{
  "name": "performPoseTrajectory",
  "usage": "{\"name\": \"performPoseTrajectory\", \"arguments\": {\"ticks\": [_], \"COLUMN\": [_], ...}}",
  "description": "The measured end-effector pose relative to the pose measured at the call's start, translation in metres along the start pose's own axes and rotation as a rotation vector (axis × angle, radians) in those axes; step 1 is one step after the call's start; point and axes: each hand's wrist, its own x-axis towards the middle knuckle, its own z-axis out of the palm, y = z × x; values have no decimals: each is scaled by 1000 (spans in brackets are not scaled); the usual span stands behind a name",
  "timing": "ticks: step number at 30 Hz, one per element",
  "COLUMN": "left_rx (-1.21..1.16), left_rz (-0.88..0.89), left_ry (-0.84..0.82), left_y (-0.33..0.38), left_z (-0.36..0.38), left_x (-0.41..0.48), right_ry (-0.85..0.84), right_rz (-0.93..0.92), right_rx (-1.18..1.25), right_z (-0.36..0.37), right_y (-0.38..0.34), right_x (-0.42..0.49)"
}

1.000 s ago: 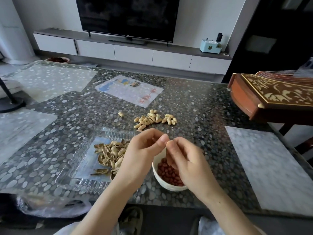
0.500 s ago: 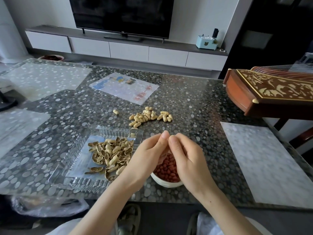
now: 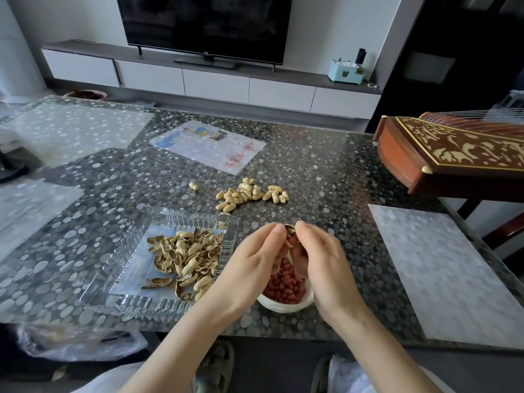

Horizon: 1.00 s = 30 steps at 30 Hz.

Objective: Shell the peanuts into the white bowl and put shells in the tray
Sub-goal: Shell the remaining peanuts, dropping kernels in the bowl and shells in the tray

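Both hands meet above the white bowl, which holds several red peanut kernels. My left hand and my right hand pinch a cracked peanut shell between their fingertips, its halves pulled apart. Left of the bowl stands a clear glass tray with a heap of empty shells. A pile of unshelled peanuts lies farther back on the table, with one stray peanut to its left.
The pebble-patterned glass table carries a printed sheet at the back and a pale mat on the right. A carved wooden zither juts in at the right. A plastic bag hangs below the table's near edge.
The fingertips were pressed together over the bowl; now the shell is split open between them and its halves show. The camera has shifted slightly.
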Motion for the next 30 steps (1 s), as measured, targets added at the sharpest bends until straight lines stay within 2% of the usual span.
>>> {"name": "performPoseTrajectory", "arguments": {"ticks": [5, 8, 9, 12, 14, 17, 22, 25, 30], "left_rx": [-53, -51, 44, 521, 725, 759, 619, 590, 774], "left_rz": [-60, -93, -82, 42, 80, 74, 19, -71, -219], "left_ry": [27, 60, 74, 112, 108, 115, 233, 366, 495], "left_y": [-3, -2, -1, -5, -9, -11, -3, -2, -7], "left_z": [-2, -8, -10, -16, -20, -26, -40, -61, -109], "left_x": [6, 10, 11, 13, 14, 18, 19, 19, 16], "right_ry": [-53, -53, -32, 15, 37, 42, 25, -27, -160], "right_rz": [344, 414, 405, 337, 318, 309, 278, 134, -90], "right_rx": [228, 308, 285, 113, 38, 14, 13, -80, -325], "right_z": [-6, -15, -19, -30, -35, -36, -34, -27, -1], "right_y": [-5, -3, -2, 0, 2, 5, 7, 9, 11], "right_x": [5, 12, 15, 21, 23, 23, 22, 18, 17]}}
